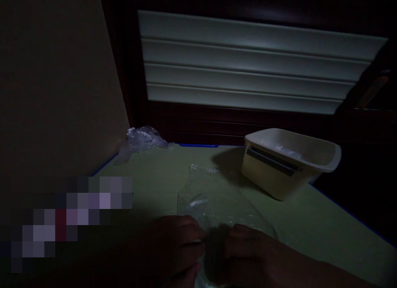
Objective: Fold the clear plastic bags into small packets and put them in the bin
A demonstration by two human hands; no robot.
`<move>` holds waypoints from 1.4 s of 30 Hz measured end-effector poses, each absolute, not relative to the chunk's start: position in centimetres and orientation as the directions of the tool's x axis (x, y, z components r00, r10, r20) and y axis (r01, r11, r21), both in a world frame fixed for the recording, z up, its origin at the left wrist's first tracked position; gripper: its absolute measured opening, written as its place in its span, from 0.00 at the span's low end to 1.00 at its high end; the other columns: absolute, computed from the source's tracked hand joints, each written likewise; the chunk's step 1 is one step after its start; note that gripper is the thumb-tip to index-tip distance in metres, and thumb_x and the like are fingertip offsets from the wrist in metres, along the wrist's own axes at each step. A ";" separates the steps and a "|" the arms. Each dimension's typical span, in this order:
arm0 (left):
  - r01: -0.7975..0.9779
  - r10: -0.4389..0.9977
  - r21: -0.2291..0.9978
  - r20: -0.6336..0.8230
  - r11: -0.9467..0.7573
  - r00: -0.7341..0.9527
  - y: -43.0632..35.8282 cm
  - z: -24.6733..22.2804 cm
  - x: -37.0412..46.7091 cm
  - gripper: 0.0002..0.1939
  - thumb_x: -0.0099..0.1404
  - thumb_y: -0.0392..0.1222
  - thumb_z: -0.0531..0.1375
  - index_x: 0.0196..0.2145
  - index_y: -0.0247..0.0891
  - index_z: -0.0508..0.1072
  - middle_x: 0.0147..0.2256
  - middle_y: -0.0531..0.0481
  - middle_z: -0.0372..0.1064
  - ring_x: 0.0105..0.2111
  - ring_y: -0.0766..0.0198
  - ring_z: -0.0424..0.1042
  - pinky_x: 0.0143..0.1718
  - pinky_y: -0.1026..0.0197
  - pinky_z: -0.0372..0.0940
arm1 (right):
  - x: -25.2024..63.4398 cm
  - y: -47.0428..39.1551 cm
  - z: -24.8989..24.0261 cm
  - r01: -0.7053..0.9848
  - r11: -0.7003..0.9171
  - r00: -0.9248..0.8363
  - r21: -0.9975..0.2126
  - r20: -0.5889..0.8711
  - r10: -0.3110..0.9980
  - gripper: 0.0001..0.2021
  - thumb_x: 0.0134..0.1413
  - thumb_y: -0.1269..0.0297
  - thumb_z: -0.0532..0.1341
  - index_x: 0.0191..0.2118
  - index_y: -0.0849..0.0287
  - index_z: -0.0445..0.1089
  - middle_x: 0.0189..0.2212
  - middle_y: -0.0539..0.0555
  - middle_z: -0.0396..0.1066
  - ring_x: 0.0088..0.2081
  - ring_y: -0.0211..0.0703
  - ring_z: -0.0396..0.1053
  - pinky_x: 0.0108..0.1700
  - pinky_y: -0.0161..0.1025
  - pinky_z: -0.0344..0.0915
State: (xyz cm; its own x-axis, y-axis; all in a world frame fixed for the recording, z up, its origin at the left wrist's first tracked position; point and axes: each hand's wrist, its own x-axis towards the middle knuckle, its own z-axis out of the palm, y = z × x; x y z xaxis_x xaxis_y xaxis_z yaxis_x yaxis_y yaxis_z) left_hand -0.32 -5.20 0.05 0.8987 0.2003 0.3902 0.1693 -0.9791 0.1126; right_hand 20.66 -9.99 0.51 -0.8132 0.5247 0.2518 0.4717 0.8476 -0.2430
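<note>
A clear plastic bag (223,197) lies spread on the pale green table, its far end flat and its near part creased. My left hand (182,246) is on the bag's near left part, fingers curled and closed on the film. Facing it across a small gap, my right hand (248,248) has its fingers bent down and closed on the bag's near right part. Deep shadow covers both hands, and the fingertips are partly hidden.
A cream plastic bin (266,176) with a dark handle stands at the table's right edge, something clear inside. Crumpled clear plastic (144,138) lies at the back left corner by the wall. A dark-framed slatted panel (242,68) rises behind the table (155,176). A pixelated patch hides the left side.
</note>
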 end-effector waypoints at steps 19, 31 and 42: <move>0.167 0.257 0.244 0.408 -0.955 0.876 -4.0 0.0 -0.3 0.14 0.54 0.30 0.56 0.40 0.37 0.65 0.33 0.48 0.67 0.33 0.60 0.65 0.35 0.59 0.62 | 19.7 -11.7 3.5 0.673 0.539 -0.575 -0.507 0.101 0.812 0.07 0.56 0.76 0.52 0.34 0.58 0.64 0.33 0.53 0.70 0.32 0.37 0.67 0.35 0.31 0.65; 0.193 0.274 0.230 0.408 -0.954 0.871 -3.6 -0.1 0.4 0.06 0.53 0.28 0.59 0.26 0.37 0.68 0.32 0.53 0.67 0.33 0.63 0.64 0.34 0.61 0.58 | 20.4 -11.9 3.7 0.640 0.463 -0.500 -0.613 0.125 0.857 0.04 0.59 0.67 0.52 0.37 0.55 0.63 0.33 0.52 0.71 0.34 0.40 0.69 0.36 0.35 0.65; 0.199 0.306 0.276 0.431 -0.940 0.849 -3.2 -0.6 0.4 0.06 0.59 0.30 0.57 0.25 0.36 0.68 0.29 0.53 0.66 0.31 0.66 0.64 0.33 0.63 0.58 | 19.9 -10.7 1.1 0.675 0.360 -0.377 -0.644 0.118 0.919 0.06 0.49 0.72 0.58 0.35 0.58 0.62 0.31 0.52 0.69 0.32 0.40 0.66 0.31 0.34 0.62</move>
